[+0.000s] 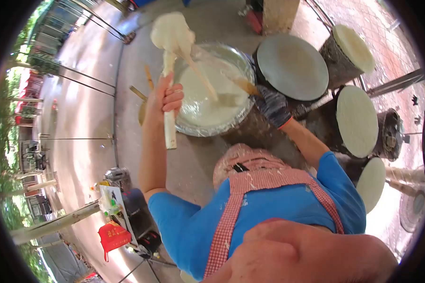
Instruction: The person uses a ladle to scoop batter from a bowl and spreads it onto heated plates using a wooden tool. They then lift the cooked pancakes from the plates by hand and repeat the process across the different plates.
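My left hand (170, 96) is bare and closed around the handle of a ladle (171, 35), its head raised and coated in pale batter. A strand of batter (200, 75) falls from the ladle into a large round metal basin (243, 115) filled with batter (198, 106). On my right hand (271, 106) is a dark striped glove. Its fingers are wrapped round a wooden-handled tool (244, 85) pointing over the basin; batter smears its far end and I cannot make out its kind.
A grey round griddle (293, 66) adjoins the basin on the right. Further griddles (357, 121) covered with pale batter or pancake stand beyond it. Wooden handles (138, 93) stick out left of the basin. A small table (120, 212) with a red bag (113, 239) is at the lower left.
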`<state>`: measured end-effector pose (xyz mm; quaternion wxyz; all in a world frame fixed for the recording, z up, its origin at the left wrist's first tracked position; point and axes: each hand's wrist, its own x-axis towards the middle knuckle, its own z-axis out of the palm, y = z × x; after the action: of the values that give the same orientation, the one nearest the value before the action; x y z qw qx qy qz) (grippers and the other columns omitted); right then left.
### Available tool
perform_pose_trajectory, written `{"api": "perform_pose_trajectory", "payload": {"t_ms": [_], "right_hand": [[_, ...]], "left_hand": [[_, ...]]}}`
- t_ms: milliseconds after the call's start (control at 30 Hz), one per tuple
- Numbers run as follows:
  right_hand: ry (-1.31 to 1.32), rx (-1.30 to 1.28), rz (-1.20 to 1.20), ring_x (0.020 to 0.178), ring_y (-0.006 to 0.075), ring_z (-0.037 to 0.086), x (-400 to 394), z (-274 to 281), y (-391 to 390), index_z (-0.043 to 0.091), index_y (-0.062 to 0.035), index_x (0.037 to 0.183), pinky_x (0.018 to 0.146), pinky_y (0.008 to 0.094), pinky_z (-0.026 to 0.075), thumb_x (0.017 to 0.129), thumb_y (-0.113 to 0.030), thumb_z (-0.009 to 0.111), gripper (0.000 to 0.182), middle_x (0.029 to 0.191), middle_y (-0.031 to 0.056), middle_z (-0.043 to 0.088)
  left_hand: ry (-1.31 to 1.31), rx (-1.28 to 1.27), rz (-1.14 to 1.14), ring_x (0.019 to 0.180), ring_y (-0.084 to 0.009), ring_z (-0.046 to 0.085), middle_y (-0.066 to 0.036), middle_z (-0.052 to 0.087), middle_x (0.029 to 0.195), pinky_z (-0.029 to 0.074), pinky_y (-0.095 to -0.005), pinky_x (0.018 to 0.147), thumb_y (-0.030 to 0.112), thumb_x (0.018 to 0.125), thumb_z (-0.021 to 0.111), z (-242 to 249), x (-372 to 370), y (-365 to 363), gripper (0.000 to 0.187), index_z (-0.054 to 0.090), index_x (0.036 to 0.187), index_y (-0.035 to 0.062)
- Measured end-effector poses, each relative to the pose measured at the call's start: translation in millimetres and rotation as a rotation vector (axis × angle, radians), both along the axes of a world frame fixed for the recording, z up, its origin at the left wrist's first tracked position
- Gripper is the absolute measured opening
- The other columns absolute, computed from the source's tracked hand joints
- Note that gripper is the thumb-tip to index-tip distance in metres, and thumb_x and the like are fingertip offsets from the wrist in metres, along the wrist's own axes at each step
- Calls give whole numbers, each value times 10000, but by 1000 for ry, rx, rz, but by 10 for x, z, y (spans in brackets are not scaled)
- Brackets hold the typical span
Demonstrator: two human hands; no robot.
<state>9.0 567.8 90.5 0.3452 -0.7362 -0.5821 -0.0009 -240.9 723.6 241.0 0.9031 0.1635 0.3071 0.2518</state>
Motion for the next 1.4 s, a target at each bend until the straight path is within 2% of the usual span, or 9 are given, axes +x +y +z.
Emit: {"api": "perform_pose_trajectory", "payload": {"t_ms": [200, 367, 400, 467, 767, 1000, 1133, 1333, 1400], "right_hand": [[352, 442, 121, 687, 255, 605, 199, 954, 566, 555, -84, 1037, 629, 322, 467, 750, -292, 613, 359, 815, 135, 623], [1193, -207, 149, 657, 150, 573, -9, -124, 232, 596, -9, 917, 622, 277, 468, 709, -231, 684, 317, 769, 47, 634], [561, -59, 134, 634, 158, 566, 28, -708, 149, 616, -13, 860, 604, 296, 465, 713, -222, 683, 264, 737, 49, 632], [583, -298, 40, 662, 254, 565, 48, -508, -345, 611, -37, 789, 623, 355, 442, 726, -347, 638, 318, 752, 125, 609], [639, 150, -103, 654, 314, 525, 521, -637, -895, 581, -46, 811, 621, 366, 431, 729, -421, 597, 385, 724, 154, 574], [314, -440, -448, 714, 311, 573, 837, -901, -2698, 605, -98, 894, 648, 390, 448, 758, -411, 545, 347, 775, 146, 599], [324, -781, -725, 717, 317, 574, 1361, -540, -3295, 609, -94, 897, 645, 378, 445, 757, -402, 557, 342, 753, 150, 599], [272, 102, -701, 683, 334, 564, 1911, -694, -2653, 514, -133, 1129, 608, 381, 433, 776, -353, 546, 417, 758, 163, 595], [214, -54, -548, 624, 315, 546, 2029, -910, -2146, 467, -177, 1187, 580, 381, 418, 791, -331, 523, 429, 756, 164, 594]], "left_hand": [[349, 923, 158, 324, -32, 241, 39, 325, 528, 169, -168, 248, 190, 860, 484, 1039, -145, 17, 277, 358, 1106, 195], [330, 385, -122, 324, -55, 254, 26, 322, 522, 198, -187, 264, 212, 884, 435, -111, -281, 161, 110, 367, 946, 151], [365, 361, -178, 324, -55, 254, 26, 322, 522, 198, -187, 264, 212, 884, 435, -245, -258, 105, 110, 367, 946, 151], [-87, -563, -51, 361, -58, 285, 23, 307, 518, 225, -189, 289, 248, 893, 414, -393, -110, 109, 204, 355, 748, 118], [48, 413, -222, 331, -36, 220, 25, 303, 535, 200, -172, 229, 206, 877, 446, -652, 1046, -319, 148, 431, 857, 60], [-274, -1027, -453, 397, -77, 371, -18, 357, 562, 375, -211, 359, 166, 884, 402, -1938, 2128, -449, 309, 388, 1053, -93], [-448, -701, -646, 374, -75, 284, 6, 308, 555, 320, -206, 333, 160, 905, 368, -1840, 2610, -707, 312, 385, 1166, -9], [319, 502, -662, 340, -76, 274, 18, 289, 523, 228, -219, 270, 214, 845, 502, -1758, 3653, -378, 192, 363, 948, 132], [306, 221, -607, 327, -91, 286, 1, 297, 512, 251, -231, 276, 130, 810, 514, -1935, 3961, -333, 319, 331, 1069, 165]]}}
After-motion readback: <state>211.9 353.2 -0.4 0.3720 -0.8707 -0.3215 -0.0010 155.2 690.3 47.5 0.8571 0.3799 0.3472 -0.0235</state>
